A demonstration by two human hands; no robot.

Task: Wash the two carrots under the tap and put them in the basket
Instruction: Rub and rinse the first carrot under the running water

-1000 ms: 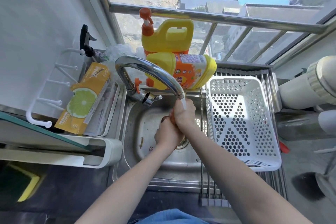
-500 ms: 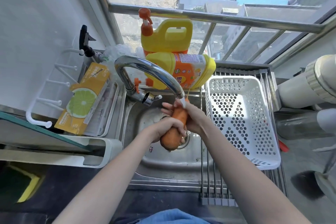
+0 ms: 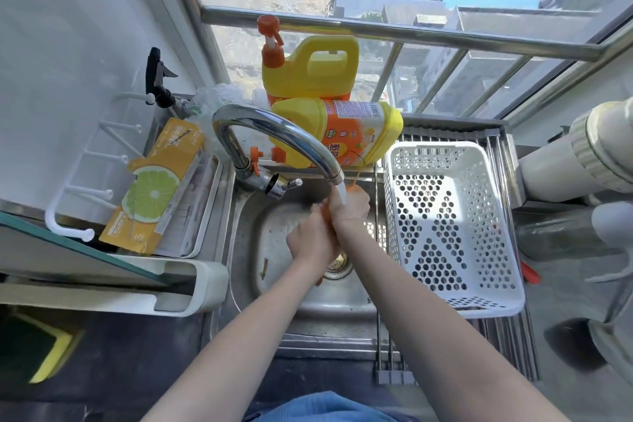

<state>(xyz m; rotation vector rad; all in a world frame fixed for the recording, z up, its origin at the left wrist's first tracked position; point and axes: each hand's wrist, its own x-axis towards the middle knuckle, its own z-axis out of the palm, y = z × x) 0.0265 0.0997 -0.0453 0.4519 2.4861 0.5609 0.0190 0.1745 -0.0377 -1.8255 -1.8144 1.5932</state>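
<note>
Where the two forearms cross the sink's (image 3: 308,322) front rim, both hands meet over the basin. Left hand (image 3: 313,238) sits nearer, fingers curled round the carrot (image 3: 325,216); only slivers of orange show between the hands and a tip below the left wrist. Right hand (image 3: 349,207) is just beyond, touching the left, wrapped round the carrot's upper part directly under the water stream (image 3: 341,192). How tightly each hand closes is hard to judge, since the backs face the camera. Only one carrot can be made out; a second may be hidden by the hands.

Drain (image 3: 337,265) lies just right of the left wrist. A small dark scrap (image 3: 264,269) lies on the basin floor to the left.

Right of the sink: white perforated basket (image 3: 445,161) on a metal rack (image 3: 390,353), nothing seen inside it.

Left: lime-printed packet (image 3: 154,192) leaning in a white tray (image 3: 205,209), white peg rack (image 3: 68,229) on the wall.

Beyond the hands: tap (image 3: 274,134) arching over from the left, spout above the right hand. Behind it, a yellow bottle (image 3: 342,130) lying on its side, a yellow pump jug (image 3: 308,68) standing behind that, then the window bars (image 3: 376,31).
</note>
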